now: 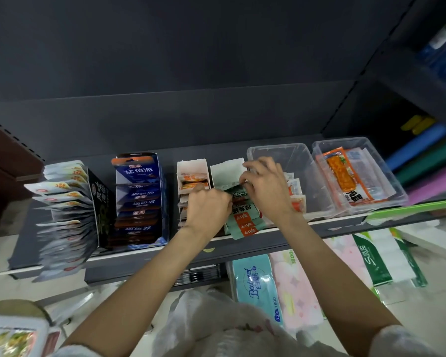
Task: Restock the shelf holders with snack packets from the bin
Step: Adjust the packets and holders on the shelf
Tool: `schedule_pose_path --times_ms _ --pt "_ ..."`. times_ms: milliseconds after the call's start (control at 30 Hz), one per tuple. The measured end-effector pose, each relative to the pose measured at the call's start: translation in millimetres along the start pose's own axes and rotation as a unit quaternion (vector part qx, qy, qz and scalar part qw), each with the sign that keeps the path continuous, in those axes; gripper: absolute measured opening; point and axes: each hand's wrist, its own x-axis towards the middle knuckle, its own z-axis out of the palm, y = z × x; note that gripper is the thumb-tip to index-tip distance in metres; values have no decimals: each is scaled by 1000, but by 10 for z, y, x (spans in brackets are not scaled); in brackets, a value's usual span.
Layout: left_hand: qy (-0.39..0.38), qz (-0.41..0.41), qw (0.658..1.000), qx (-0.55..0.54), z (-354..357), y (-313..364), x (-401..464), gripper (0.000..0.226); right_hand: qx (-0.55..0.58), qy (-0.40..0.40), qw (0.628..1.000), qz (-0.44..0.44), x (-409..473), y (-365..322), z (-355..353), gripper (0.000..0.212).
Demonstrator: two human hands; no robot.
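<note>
Here both hands meet over the green-and-orange snack packets standing in a white cardboard holder on the dark shelf. The left hand has its grip curled on the packets' left edge; the right hand pinches the rearmost packet's top. A clear plastic bin sits just right of the holder, behind the right hand.
</note>
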Motion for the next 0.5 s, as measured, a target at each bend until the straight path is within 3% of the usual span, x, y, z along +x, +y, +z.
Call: schedule_pose_path --times_ms 133,267,333,500 --pt "30 -31 997 -57 -1 -4 6 25 -39 -34 998 33 114 -53 22 11" --pt "73 -28 988 -134 -12 4 -64 20 15 -89 994 55 37 -80 -34 42" --pt "115 -28 973 -199 -48 -6 -137 18 90 -64 990 89 -137 -108 -124 50" --pt "218 -67 898 -376 -168 -93 -602 20 213 69 968 114 -695 -339 -434 36"
